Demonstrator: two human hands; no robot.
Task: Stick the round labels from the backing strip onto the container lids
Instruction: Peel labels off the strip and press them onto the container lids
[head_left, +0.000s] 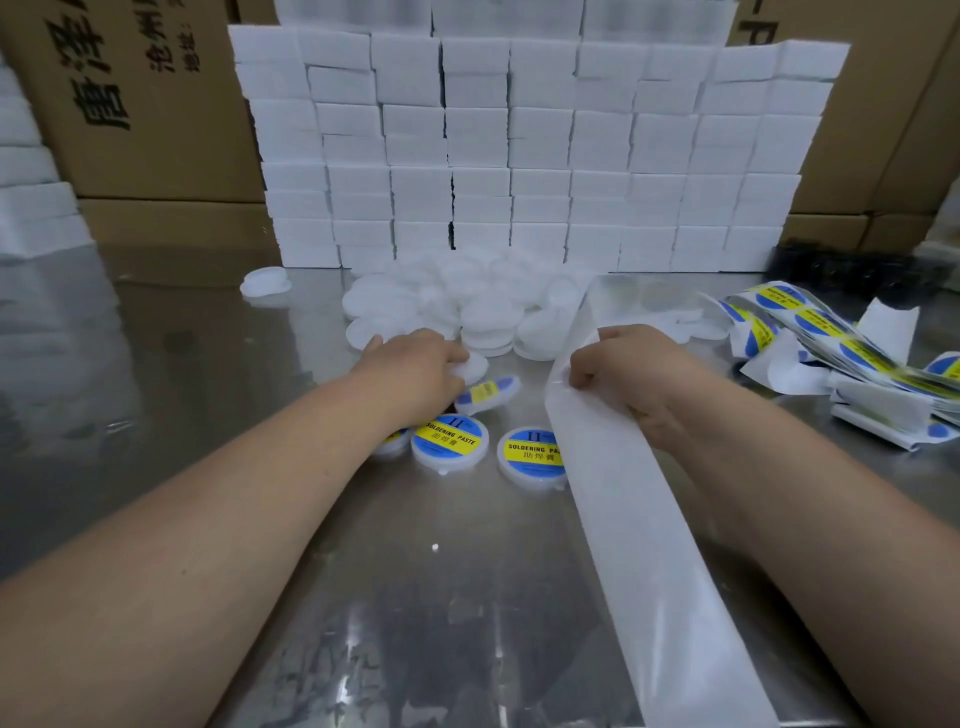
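The left hand (415, 374) reaches forward at about eleven o'clock from the view's centre, knuckles up and fingers curled down over a plain lid (471, 367). It seems to grip that lid, though the fingertips are hidden under the hand. The right hand (628, 371), at one o'clock, pinches the backing strip (628, 530) with bent fingers and thumb. The bare, translucent strip runs from that hand toward five o'clock and off the near table edge.

Between the two wrists lie the labelled lids. One (451, 441) is just below the left hand, and a second (531, 453) at its three o'clock is partly covered by the strip. A tilted one (489, 389) leans at twelve o'clock from the first. A fourth (390, 440) peeks out from under the left wrist.

A pile of unlabelled lids (467, 306) sits at twelve o'clock beyond both hands. The label strip (821, 332), still carrying blue and yellow rounds, lies tangled at three o'clock. A wall of white blocks (519, 156) stands behind the pile with cardboard boxes (156, 114) beyond it, all on the steel table (363, 597).
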